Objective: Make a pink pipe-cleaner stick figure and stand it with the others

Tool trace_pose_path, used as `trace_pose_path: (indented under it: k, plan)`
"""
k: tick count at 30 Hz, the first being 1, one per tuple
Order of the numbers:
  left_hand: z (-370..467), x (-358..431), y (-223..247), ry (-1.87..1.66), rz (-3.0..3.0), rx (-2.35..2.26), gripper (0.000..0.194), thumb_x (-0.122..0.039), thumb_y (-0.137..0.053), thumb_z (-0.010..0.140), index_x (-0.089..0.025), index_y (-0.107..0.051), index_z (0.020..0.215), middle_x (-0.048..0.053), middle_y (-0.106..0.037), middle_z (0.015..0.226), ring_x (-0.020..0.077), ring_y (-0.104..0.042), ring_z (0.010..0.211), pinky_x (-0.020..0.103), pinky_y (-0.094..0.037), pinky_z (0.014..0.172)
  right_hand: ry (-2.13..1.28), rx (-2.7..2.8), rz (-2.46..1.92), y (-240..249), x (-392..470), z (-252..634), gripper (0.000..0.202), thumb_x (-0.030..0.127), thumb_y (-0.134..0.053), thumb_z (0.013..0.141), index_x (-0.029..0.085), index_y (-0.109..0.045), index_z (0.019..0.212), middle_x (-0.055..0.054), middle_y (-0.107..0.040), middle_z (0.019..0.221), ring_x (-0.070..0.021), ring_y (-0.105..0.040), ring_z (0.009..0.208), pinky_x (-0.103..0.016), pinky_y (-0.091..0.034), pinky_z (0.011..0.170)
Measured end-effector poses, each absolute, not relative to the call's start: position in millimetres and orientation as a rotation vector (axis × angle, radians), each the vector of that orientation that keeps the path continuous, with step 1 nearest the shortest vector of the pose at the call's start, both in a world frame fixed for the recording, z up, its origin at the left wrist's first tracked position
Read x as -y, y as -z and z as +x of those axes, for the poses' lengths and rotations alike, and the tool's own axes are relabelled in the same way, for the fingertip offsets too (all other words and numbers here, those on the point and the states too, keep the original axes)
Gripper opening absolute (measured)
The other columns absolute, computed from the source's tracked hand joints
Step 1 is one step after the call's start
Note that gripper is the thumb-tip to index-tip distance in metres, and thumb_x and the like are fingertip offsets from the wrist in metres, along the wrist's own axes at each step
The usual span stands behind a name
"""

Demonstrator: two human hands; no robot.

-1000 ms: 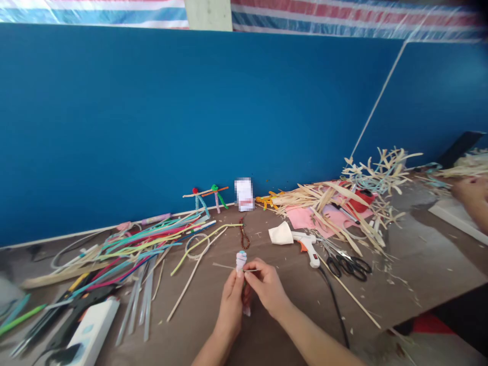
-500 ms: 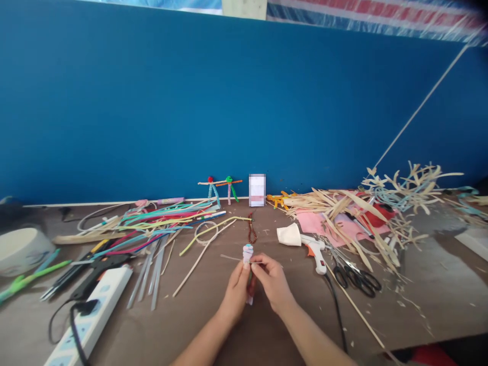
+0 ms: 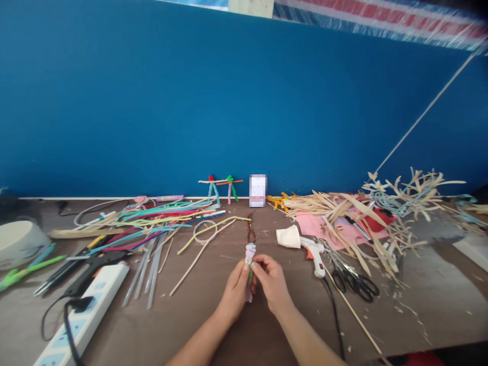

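Note:
Between my two hands is a small pipe-cleaner figure, with a pale lavender coiled top (image 3: 250,250) and a green part (image 3: 250,275) below. My left hand (image 3: 235,292) is closed on it from the left, thumb along its side. From the right, my right hand (image 3: 272,284) pinches at the figure just under the coil, thumb and forefinger together. Lavender and brown parts show lower down between the hands. A faint thin strand lies left of the coil. Just beyond the figure runs a brown twisted strand (image 3: 250,231). My fingers hide much of the figure's middle.
Two pipe-cleaner figures (image 3: 221,188) stand against the blue wall. To the right are a white glue gun (image 3: 317,256), black scissors (image 3: 360,284) and pale dried strips (image 3: 343,203). Left lie coloured pipe cleaners (image 3: 160,221), glue sticks (image 3: 152,274) and a power strip (image 3: 86,317).
The long thin strand that stuck out on both sides of my fingers is now barely visible. My right fingers have closed in against the figure, exposing more green. The view shifted slightly.

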State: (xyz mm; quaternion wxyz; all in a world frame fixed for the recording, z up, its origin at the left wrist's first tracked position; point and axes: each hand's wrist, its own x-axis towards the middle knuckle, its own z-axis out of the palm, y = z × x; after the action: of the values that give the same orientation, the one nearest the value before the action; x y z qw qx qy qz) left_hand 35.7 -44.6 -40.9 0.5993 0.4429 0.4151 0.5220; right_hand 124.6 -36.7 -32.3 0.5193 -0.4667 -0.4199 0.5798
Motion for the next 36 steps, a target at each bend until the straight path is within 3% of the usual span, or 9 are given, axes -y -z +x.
trace_pose_path:
  k: [18,23,28,33,36]
  plan:
    - [37,51,53,-1.162,1.103,-1.043,0.032,-0.044,-0.044,0.076,-0.016,-0.045,0.060,-0.004,-0.041,0.045,0.0062,-0.038,0.040,0.017,-0.031,0.040,-1.335,1.172,-1.114,38,38,128,0.019,0.034,-0.053,0.069,0.016,-0.046,0.065,0.007,-0.044,0.047,-0.0061,-0.044,0.029,-0.016,-0.033,0.028]
    - [36,44,58,-1.148,0.982,-1.010,0.028,-0.044,-0.047,0.074,-0.016,-0.049,0.071,-0.006,-0.042,0.046,0.0066,-0.038,0.038,0.017,-0.032,0.038,-1.417,1.009,-1.072,40,37,121,0.019,0.034,-0.054,0.070,0.016,-0.047,0.070,0.008,-0.041,0.046,-0.0048,-0.037,0.028,-0.016,-0.031,0.027]
    - [32,38,51,-1.238,0.663,-0.940,0.026,-0.041,-0.049,0.073,-0.017,-0.049,0.083,-0.006,-0.044,0.051,0.0065,-0.042,0.042,0.016,-0.034,0.040,-1.392,0.966,-1.077,47,41,116,0.030,0.026,-0.057,0.069,0.017,-0.046,0.095,0.004,-0.047,0.066,-0.0072,-0.047,0.048,-0.020,-0.041,0.044]
    - [28,31,46,-1.274,0.516,-0.814,0.025,-0.042,-0.047,0.073,-0.018,-0.047,0.080,-0.006,-0.042,0.053,0.0058,-0.040,0.041,0.014,-0.027,0.034,-1.451,1.110,-1.069,57,47,117,0.017,0.029,-0.050,0.075,0.015,-0.051,0.086,-0.003,-0.056,0.080,-0.0139,-0.053,0.077,-0.026,-0.041,0.069]
    - [29,27,51,-1.263,0.517,-0.823,0.026,-0.044,-0.046,0.073,-0.018,-0.043,0.070,-0.007,-0.037,0.049,0.0046,-0.034,0.036,0.014,-0.023,0.031,-1.483,1.159,-1.060,64,46,117,0.018,0.031,-0.047,0.077,0.015,-0.052,0.083,-0.004,-0.058,0.080,-0.0138,-0.054,0.073,-0.025,-0.041,0.066]
